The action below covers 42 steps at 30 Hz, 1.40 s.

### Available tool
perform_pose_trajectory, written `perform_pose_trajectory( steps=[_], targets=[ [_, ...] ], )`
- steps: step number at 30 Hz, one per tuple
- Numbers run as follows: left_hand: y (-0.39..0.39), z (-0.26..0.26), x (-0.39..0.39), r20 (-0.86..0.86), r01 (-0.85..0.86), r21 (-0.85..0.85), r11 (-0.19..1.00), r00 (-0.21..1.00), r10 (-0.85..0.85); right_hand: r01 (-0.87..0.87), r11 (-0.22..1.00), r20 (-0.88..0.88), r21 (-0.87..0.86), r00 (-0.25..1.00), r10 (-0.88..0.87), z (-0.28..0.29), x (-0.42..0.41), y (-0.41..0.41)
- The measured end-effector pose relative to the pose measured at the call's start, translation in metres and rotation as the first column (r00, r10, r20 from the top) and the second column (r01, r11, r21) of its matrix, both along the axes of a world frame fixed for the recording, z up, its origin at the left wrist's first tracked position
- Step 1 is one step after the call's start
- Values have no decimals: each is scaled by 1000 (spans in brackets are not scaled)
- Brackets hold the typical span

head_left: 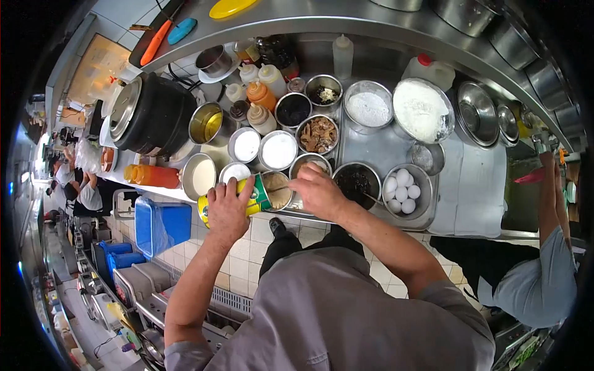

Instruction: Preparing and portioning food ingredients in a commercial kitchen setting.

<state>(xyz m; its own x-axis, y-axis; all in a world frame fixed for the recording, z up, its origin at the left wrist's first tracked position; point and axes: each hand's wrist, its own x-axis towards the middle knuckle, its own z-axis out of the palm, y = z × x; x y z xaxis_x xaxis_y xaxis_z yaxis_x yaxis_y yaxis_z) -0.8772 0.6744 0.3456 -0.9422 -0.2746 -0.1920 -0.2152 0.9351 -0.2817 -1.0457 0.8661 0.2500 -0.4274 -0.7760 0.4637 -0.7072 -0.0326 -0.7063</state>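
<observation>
My left hand (228, 208) grips a yellow and green can (254, 197), tipped on its side with its mouth facing right. A steel container of tan powder (280, 197) sits at the can's mouth, partly hidden by it. Between finger and thumb, my right hand (320, 190) holds a thin metal utensil (279, 189), probably a spoon, whose far end reaches toward the can's mouth and the powder. Beneath my right hand is another steel container (304, 160), mostly covered. To its right stands a steel bowl of dark sauce (351, 180) with a spoon in it.
A bowl of eggs (408, 197), containers of white powder (278, 149) and squeeze bottles (262, 95) crowd the counter. A black soup warmer (158, 116) stands left, above a blue bin (162, 225). Another person (538, 278) works at the sink on the right. A steel shelf (306, 21) overhangs the back.
</observation>
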Motion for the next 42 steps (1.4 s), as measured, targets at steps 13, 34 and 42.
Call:
perform_pose_trajectory(
  steps=[13,34,42],
  targets=[
    [-7,-6,6,-92,8,200,980,996,11,57,994,182,-94,982,-39,3,16,-14],
    [-13,-7,12,-12,-66,173,983,998,69,73,997,58,-30,996,-71,11,9,8],
    [-9,-10,10,-19,-56,186,981,998,61,45,987,-50,-153,997,-54,10,6,-5]
  ],
)
